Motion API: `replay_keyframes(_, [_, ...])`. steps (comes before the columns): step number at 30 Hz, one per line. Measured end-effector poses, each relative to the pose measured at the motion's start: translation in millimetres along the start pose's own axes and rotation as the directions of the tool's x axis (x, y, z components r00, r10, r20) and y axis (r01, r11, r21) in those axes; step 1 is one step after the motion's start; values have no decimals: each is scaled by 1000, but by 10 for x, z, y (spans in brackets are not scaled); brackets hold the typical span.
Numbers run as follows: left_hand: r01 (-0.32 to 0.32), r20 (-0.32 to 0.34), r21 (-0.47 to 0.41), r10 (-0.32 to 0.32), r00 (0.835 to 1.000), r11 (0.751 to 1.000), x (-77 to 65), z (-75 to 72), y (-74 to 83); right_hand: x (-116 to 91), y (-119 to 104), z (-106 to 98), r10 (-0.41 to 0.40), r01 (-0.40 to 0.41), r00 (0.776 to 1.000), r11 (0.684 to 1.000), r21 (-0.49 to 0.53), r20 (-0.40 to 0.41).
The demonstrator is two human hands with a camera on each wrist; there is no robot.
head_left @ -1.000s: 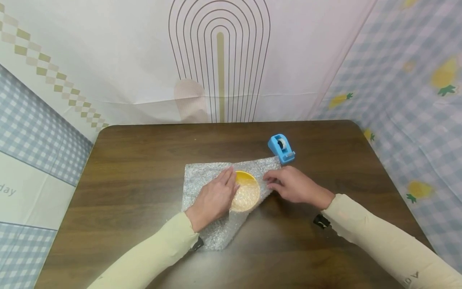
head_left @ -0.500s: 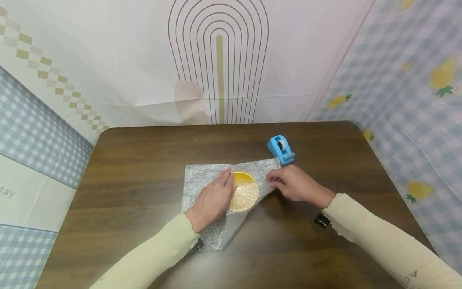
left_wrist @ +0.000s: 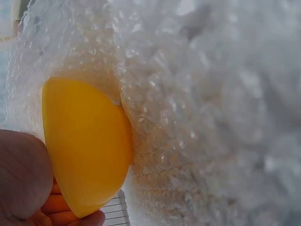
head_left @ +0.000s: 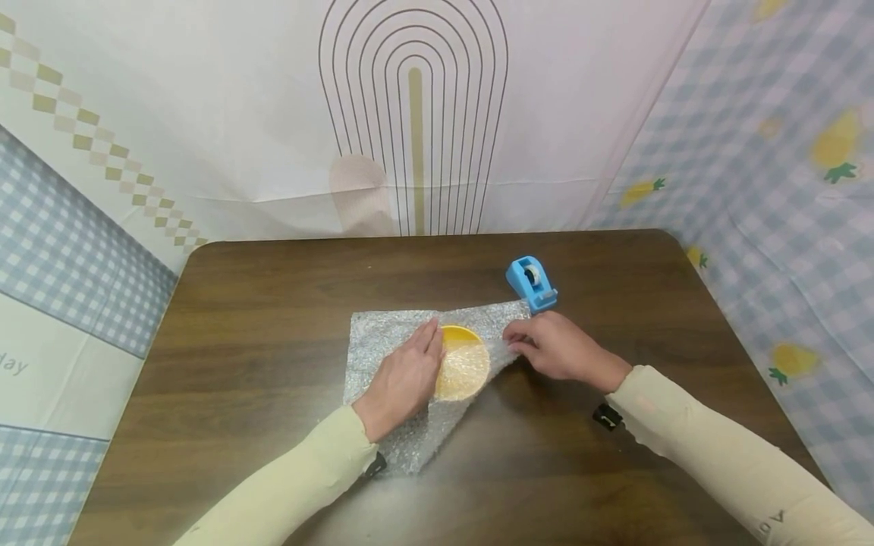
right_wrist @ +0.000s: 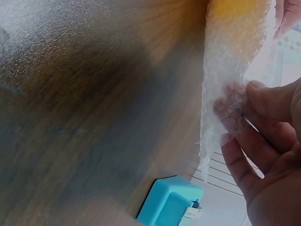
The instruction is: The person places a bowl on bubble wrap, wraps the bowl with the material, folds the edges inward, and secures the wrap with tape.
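Both hands work at a yellow bowl [head_left: 456, 336] that sits mouth-up on a sheet of bubble wrap [head_left: 377, 337] near the middle of the table [head_left: 266, 334]. Taking the bowl as the centre of a clock, the left hand [head_left: 404, 373] lies at nine o'clock, its fingers nearly straight and close together, resting against the bowl's edge rather than curled round it. At three o'clock the right hand [head_left: 563, 349] has its thumb and fingertips drawn together, pinching a folded-over part of the wrap. That fold crosses the bowl's mouth from about five o'clock, leaving bare yellow showing near twelve. One corner of the wrap reaches toward one-thirty, where a blue tape dispenser [head_left: 529, 280] stands; I cannot tell whether the two touch. Pale sleeves [head_left: 293, 470] cover both forearms. Beyond the table, at twelve o'clock, hangs a white cloth [head_left: 259, 114] printed with nested arches.
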State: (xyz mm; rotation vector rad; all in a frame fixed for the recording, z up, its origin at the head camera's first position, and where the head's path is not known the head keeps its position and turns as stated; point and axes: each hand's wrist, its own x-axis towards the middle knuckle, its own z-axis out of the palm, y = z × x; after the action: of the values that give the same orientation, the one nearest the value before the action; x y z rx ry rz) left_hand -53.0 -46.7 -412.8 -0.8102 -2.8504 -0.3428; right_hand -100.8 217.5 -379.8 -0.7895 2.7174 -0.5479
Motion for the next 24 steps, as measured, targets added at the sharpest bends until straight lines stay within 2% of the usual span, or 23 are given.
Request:
replay_keyframes(7, [-16,-44,13,16,999,1000,-8,25,-6,6,18,-15,10,-10,1000,999,48,5])
replay_keyframes(11, [-29,-48,42,31,998,999,-4,26,-3,21,57,-46,43,-39,998,997,68,-46])
replay_keyframes(15, [-33,-41,49,35,999,998,0,22,1,69,123,-59,68,-64,990,997,33,-123])
replay_keyframes(18, [-31,-33,42,32,999,999,3,17,3,112,162,-71,79,-80,986,997,-2,-150])
replay_keyframes(24, [-15,-24,8,15,1000,1000,3,19,0,229,220,-92,84,-95,991,989,-113,-103])
